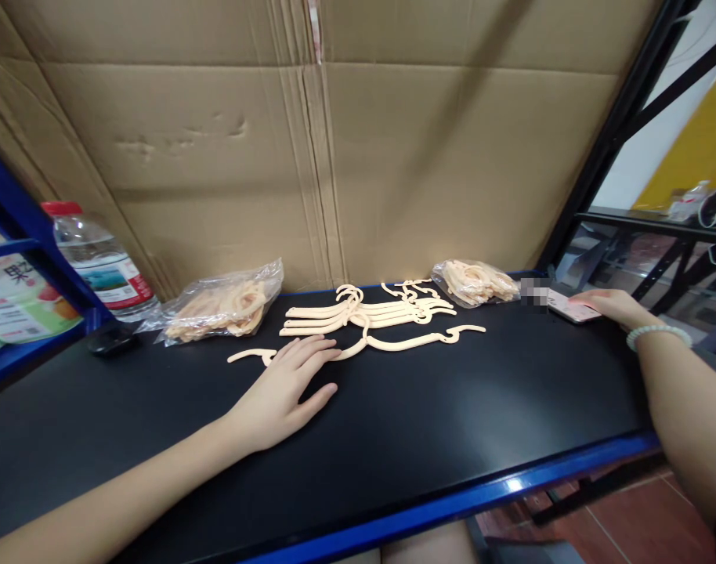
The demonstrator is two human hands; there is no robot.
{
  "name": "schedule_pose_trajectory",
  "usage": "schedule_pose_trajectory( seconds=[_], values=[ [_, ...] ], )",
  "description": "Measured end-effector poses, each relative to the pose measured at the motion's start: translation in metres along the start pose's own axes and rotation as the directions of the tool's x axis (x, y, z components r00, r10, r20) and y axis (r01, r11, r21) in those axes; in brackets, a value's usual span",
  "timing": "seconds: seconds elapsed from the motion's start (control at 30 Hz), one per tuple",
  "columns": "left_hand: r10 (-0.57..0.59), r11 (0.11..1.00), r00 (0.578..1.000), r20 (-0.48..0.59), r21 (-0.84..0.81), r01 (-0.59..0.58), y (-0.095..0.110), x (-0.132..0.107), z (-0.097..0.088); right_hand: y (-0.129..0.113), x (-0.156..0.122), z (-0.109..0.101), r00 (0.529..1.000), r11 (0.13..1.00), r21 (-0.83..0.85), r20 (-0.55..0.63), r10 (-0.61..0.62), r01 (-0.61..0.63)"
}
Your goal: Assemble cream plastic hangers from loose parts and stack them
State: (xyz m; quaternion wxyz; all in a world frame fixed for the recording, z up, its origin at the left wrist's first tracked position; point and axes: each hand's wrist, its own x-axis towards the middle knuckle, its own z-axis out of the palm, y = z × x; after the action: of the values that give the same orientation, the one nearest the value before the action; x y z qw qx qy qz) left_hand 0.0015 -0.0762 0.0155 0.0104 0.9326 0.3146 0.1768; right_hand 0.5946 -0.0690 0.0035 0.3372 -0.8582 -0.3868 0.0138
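My left hand (291, 392) lies with fingers spread over the left arm of a cream plastic clothes hanger (405, 343) on the black table. Part of that hanger is hidden under the fingers. Just behind it are several similar folded hangers (316, 319), stacked with their hooks bunched together. At the right end of the table, my right hand (613, 305) has its fingers closed on the near edge of a flat, pinkish phone (573, 309). A pale bead bracelet circles the right wrist.
Clear plastic bags of cream hangers lie at the back left (222, 305) and back right (475, 282). A large water bottle (103, 262) and a small dark object (111, 338) stand at the left. A cardboard sheet (217, 157) rises behind the table (422, 439).
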Motion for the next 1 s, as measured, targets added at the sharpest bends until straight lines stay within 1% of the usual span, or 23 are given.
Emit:
schedule_pose_trajectory(
  seconds=[0.1,0.17,0.3,0.43,0.67,0.83,1.0],
  values=[
    [0.0,1.0,1.0,-0.005,-0.007,0.0,-0.001,-0.001,0.001,0.002,0.006,0.001,0.993,0.993,0.069,0.066,0.094,-0.098],
    [-0.001,1.0,1.0,-0.004,-0.009,0.001,-0.002,0.0,0.001,0.004,0.009,0.001,0.989,0.986,0.099,0.077,0.128,-0.135],
    [0.001,1.0,1.0,-0.004,-0.007,-0.001,-0.002,0.0,0.002,0.008,0.012,0.003,0.984,0.978,0.122,0.084,0.158,-0.168],
    [0.005,1.0,1.0,-0.003,-0.002,-0.005,-0.002,0.0,0.002,0.006,0.013,0.003,0.98,0.978,0.087,0.064,0.186,-0.191],
    [0.009,1.0,1.0,-0.007,0.003,-0.009,-0.002,0.0,0.003,-0.005,0.011,0.001,0.98,0.98,0.034,0.056,0.192,-0.194],
    [0.009,1.0,1.0,-0.002,0.01,-0.009,-0.002,-0.002,0.002,-0.002,0.012,0.003,0.981,0.981,0.041,0.049,0.187,-0.189],
    [0.009,1.0,1.0,0.001,0.021,-0.009,-0.002,-0.002,0.001,0.003,0.014,0.005,0.99,0.99,0.042,0.028,0.135,-0.136]
  ],
)
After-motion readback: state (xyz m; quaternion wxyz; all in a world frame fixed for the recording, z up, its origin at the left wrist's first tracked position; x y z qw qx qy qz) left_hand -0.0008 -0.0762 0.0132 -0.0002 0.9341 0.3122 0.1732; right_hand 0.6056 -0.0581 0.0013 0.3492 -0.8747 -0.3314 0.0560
